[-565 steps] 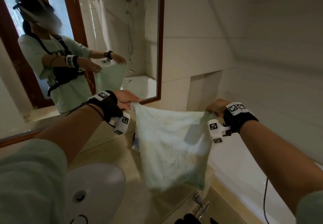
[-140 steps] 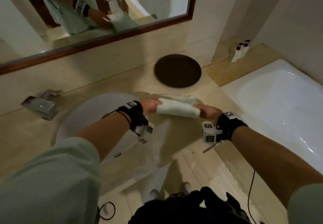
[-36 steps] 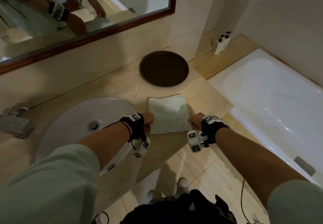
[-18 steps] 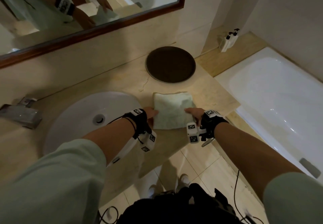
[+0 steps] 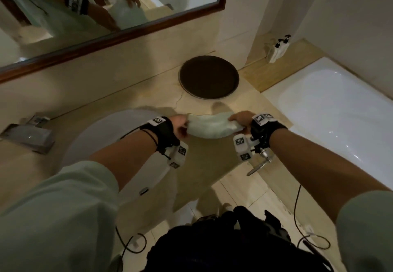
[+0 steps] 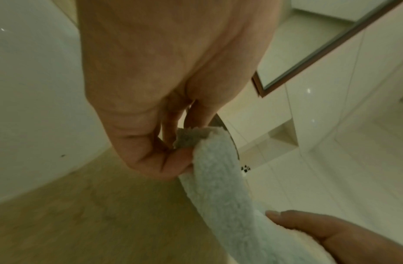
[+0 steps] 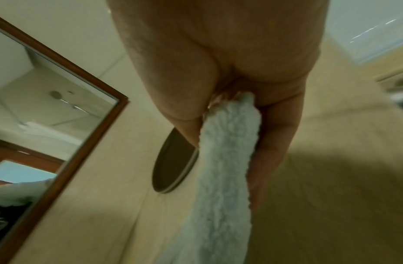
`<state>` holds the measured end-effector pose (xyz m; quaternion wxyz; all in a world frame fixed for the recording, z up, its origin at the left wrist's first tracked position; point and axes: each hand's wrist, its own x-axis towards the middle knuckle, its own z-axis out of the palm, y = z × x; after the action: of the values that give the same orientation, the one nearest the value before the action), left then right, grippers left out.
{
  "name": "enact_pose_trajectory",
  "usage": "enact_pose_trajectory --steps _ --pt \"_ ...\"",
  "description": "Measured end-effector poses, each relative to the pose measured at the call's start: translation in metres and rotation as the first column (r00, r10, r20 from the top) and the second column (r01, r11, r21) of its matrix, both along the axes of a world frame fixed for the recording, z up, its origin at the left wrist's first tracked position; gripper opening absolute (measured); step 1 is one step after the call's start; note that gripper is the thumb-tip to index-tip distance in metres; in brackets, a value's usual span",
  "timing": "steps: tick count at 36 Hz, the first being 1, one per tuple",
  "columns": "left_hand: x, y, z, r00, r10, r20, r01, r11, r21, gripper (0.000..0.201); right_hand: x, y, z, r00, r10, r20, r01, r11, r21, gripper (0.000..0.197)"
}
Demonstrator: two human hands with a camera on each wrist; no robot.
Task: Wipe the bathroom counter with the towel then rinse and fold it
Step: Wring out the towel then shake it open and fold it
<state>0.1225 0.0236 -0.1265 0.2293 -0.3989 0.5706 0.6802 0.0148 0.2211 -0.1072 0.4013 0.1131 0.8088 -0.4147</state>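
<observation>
A pale mint towel (image 5: 211,127), beige marble counter (image 5: 202,165), dark brown round tray (image 5: 209,76).

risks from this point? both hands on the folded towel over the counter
1. The left hand holds the towel only by a thumb-and-finger pinch at its end; that end may slip and the fold open.
2. The towel sags between the left hand and the right hand, so its layers could shift out of line before it is set down.
3. It hangs near the sink; set down there, it could slide into the basin.
</observation>
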Motion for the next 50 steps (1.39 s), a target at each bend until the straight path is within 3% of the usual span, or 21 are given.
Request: enact_pose_trajectory --steps 3,6,8,13,17,19,23,26,30,35,39,46,50 --pt "-0.01 -0.01 0.02 0.997 -0.035 -0.072 0.035 0.999 -0.007 0.021 -0.016 -0.007 0.017 1.0 0.008 -0.006 -0.008 0.998 -0.069 0.039" --pt "-0.027 -0.02 0.031 0.983 0.167 -0.077 -0.163 0.985 0.056 0.021 -0.037 -0.011 0.033 0.999 0.039 -0.015 -0.041 0.991 -0.128 0.033" --pt "-0.036 -0.019 0.045 0.976 0.197 -0.095 -0.191 0.979 0.075 0.021 -0.052 -0.014 0.043 0.998 0.062 -0.025 -0.065 0.987 -0.146 0.029" --pt "-0.072 -0.02 0.064 0.949 0.259 -0.181 -0.246 0.965 0.088 0.014 -0.103 -0.027 0.057 0.994 0.081 -0.068 -0.093 0.978 -0.189 0.039" --pt "-0.108 -0.01 0.061 0.914 0.371 -0.166 -0.363 0.928 0.078 0.01 -0.152 -0.038 0.055 0.976 0.175 -0.129 -0.197 0.963 -0.185 0.045" --pt "-0.127 -0.004 0.054 0.907 0.391 -0.159 -0.379 0.92 0.097 0.008 -0.174 -0.042 0.051 0.959 0.23 -0.166 -0.258 0.952 -0.167 0.044" --pt "-0.16 0.004 0.043 0.896 0.408 -0.175 -0.398 0.913 0.092 0.025 -0.22 -0.051 0.035 0.927 0.326 -0.184 -0.35 0.93 -0.113 0.045" --pt "-0.183 0.004 0.038 0.874 0.452 -0.18 -0.441 0.892 0.102 0.038 -0.254 -0.06 0.02 0.863 0.436 -0.254 -0.464 0.883 -0.061 0.042" --pt "-0.208 0.002 0.038 0.848 0.487 -0.209 -0.493 0.87 0.024 0.041 -0.281 -0.073 0.013 0.841 0.44 -0.314 -0.494 0.862 -0.114 0.042" --pt "-0.229 0.001 0.016 0.832 0.536 -0.143 -0.551 0.829 -0.1 0.043 -0.293 -0.081 -0.004 0.85 0.473 -0.232 -0.515 0.839 -0.175 0.04" --pt "-0.231 0.003 -0.009 0.859 0.511 -0.026 -0.507 0.843 -0.179 0.044 -0.298 -0.081 -0.044 0.861 0.504 -0.069 -0.509 0.855 -0.101 0.059" --pt "-0.231 -0.003 -0.015 0.874 0.486 -0.004 -0.475 0.851 -0.226 0.049 -0.311 -0.084 -0.067 0.815 0.571 -0.098 -0.577 0.814 -0.057 0.063" --pt "-0.236 -0.006 -0.009 0.872 0.486 0.051 -0.458 0.85 -0.261 0.028 -0.313 -0.087 -0.063 0.792 0.603 -0.093 -0.608 0.794 -0.03 0.069"
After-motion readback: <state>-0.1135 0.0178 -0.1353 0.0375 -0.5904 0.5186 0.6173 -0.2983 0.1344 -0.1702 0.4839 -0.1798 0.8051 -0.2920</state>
